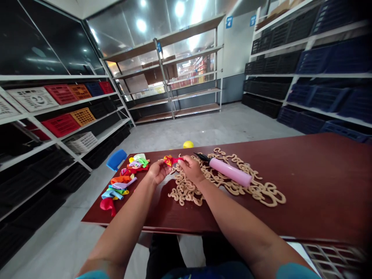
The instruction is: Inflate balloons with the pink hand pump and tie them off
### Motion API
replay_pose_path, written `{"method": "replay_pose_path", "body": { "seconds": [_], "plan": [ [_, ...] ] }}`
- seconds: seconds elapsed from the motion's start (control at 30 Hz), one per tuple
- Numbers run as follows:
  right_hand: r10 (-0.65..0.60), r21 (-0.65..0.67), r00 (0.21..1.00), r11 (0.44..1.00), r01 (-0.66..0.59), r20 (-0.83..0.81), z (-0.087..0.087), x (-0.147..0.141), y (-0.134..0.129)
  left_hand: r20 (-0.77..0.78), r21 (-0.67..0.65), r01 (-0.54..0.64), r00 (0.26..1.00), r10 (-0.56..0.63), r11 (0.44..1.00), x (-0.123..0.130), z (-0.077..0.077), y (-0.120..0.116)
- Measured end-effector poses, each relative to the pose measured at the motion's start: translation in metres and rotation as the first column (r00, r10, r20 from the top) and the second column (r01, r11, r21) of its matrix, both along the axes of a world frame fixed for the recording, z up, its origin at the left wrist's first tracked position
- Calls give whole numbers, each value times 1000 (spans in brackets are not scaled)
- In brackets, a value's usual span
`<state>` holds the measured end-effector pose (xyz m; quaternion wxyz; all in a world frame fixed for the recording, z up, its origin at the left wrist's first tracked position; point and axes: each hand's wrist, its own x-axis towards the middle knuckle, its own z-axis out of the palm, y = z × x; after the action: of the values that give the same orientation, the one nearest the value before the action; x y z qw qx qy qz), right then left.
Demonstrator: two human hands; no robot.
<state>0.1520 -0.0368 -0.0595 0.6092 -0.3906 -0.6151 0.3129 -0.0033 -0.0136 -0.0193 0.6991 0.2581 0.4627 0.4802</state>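
Note:
A limp red balloon with a yellow pattern (168, 160) is stretched between my two hands above the table. My left hand (159, 171) pinches its wide patterned end. The fingers of my right hand (190, 167) close on its narrow red end. To the left lies a row of uninflated balloons (120, 183) in many colours. Under and beside my right hand spreads a heap of curly beige cord-like pieces (186, 186). A pink hand pump (231, 171) with a black nozzle rests on that heap, to the right of my right hand.
The dark red table (308, 174) stretches away to the right. A blue chair back (116, 159) and a yellow ball-like object (188, 144) show past its far edge. Shelves with plastic crates (59, 126) stand on both sides; a metal rack (171, 77) is at the back.

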Motion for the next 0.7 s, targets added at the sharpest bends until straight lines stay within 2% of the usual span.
{"method": "replay_pose_path", "body": {
  "seconds": [0.07, 0.13, 0.2, 0.27, 0.33, 0.37, 0.43, 0.47, 0.53, 0.6, 0.7],
  "plan": [
    [-32, -57, 995, 998, 26, -92, -3, 1, 5, 27, -77, -101, 994, 103, 992, -1, -9, 6],
    [-61, -106, 986, 993, 45, -154, -8, 2, 11, -13, -91, -149, 989, 149, 985, 0, -16, 7],
    [-95, -150, 979, 986, 68, -178, -12, 2, 16, -72, -59, -199, 978, 195, 978, 5, -20, 2],
    [-114, -171, 978, 982, 84, -175, -14, 3, 18, -116, 34, -233, 965, 235, 972, 13, -22, -8],
    [-125, -135, 981, 985, 105, -151, -10, 5, 16, -139, 97, -113, 982, 126, 989, 21, -21, -20],
    [-126, -87, 984, 989, 116, -129, -7, 6, 14, -146, 95, 0, 989, 14, 995, 26, -19, -25],
    [-115, 41, 991, 992, 118, -71, 1, 7, 7, -111, 37, 226, 969, -220, 973, 35, -16, -32],
    [-97, 97, 994, 990, 101, -40, 6, 7, 4, -77, 15, 285, 956, -283, 958, 39, -15, -34],
    [-53, 167, 999, 985, 50, 10, 12, 7, -1, 13, 28, 297, 955, -297, 955, 46, -13, -33],
    [-27, 190, 999, 982, 19, 41, 13, 6, -3, 125, 96, 263, 954, -274, 960, 51, -13, -28],
    [-82, 213, 992, 975, 60, 95, 8, 5, 1, 269, 240, 205, 925, -268, 949, 51, -18, -19]
  ]
}}
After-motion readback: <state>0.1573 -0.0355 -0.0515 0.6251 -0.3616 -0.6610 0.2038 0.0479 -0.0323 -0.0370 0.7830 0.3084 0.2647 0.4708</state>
